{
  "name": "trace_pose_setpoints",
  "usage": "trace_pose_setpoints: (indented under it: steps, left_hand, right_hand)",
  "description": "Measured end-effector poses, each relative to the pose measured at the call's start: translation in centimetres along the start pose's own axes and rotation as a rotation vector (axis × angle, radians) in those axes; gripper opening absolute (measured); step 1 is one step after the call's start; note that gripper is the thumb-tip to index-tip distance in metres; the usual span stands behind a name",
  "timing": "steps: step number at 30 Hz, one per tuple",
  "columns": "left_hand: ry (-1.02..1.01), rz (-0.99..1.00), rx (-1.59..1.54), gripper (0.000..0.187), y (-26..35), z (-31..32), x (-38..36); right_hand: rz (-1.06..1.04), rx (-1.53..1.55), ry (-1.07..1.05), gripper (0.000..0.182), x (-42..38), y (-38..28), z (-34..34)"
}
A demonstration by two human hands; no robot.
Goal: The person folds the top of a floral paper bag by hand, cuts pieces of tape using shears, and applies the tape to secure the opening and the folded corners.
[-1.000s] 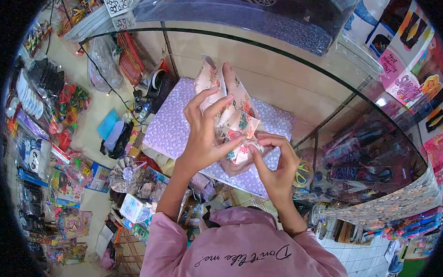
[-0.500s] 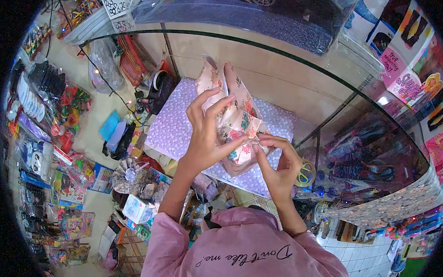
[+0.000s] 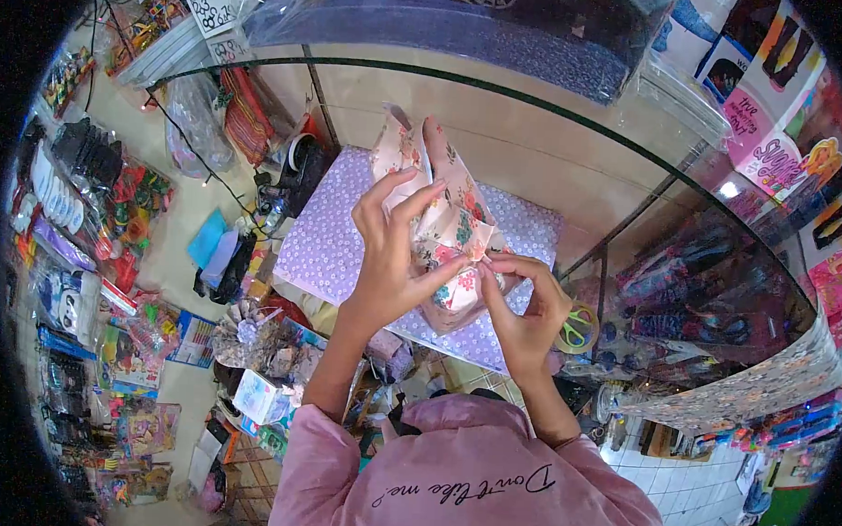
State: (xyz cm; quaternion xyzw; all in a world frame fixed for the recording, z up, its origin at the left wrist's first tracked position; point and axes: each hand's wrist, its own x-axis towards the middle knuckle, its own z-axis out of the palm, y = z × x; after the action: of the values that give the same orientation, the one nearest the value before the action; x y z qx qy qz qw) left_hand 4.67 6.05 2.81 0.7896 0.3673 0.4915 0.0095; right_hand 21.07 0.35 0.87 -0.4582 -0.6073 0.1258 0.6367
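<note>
A pink floral paper (image 3: 460,218), folded and gathered, stands over the purple flowered surface (image 3: 320,232), with two pointed ends rising at its top. On its left side my left hand (image 3: 389,239) holds it, fingers spread across the paper and thumb at the gathered fold. The thumb and index finger of my right hand (image 3: 531,309) pinch the same fold from the right. Both hands' fingertips nearly meet there. What lies inside the paper is hidden.
Green-handled scissors (image 3: 578,329) are just right of my right hand. A glass shelf edge (image 3: 501,91) curves above the surface. A white box (image 3: 260,396) and other packaged goods stand at lower left. Bagged items hang on the left wall.
My right fingertips have shifted very slightly at the fold. My left hand and the paper have hardly moved.
</note>
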Motion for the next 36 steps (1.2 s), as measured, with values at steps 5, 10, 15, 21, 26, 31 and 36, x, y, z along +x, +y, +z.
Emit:
trace_pose_setpoints:
  steps: [5,10,15,21,26,31,36]
  left_hand:
    - [0.023,0.006,-0.039,0.077,0.1,0.2,-0.1]
    - [0.053,0.01,-0.055,0.06,0.6,-0.1,-1.5]
    - [-0.005,-0.02,0.117,0.02,3.0,-0.5,-3.2]
    - [-0.058,0.055,0.2,0.03,3.6,-0.6,-3.6]
    - [-0.105,0.048,0.18,0.034,4.3,-1.2,-3.5]
    - [-0.108,0.002,0.205,0.04,5.4,-0.6,-4.0]
    - [-0.185,-0.102,0.204,0.043,6.6,0.1,-4.2]
  right_hand:
    - [-0.013,0.005,0.003,0.018,-0.1,0.6,0.0]
    - [0.031,0.006,0.061,0.028,-0.1,0.5,0.5]
    - [0.013,0.207,0.096,0.057,-0.4,0.5,1.2]
    - [0.018,0.212,-0.006,0.063,-0.3,0.8,0.7]
    - [-0.023,0.198,-0.122,0.07,0.4,1.4,-1.5]
    - [-0.001,0.098,-0.29,0.058,0.9,1.1,-2.5]
    - [-0.055,0.165,-0.269,0.049,2.1,1.7,-2.1]
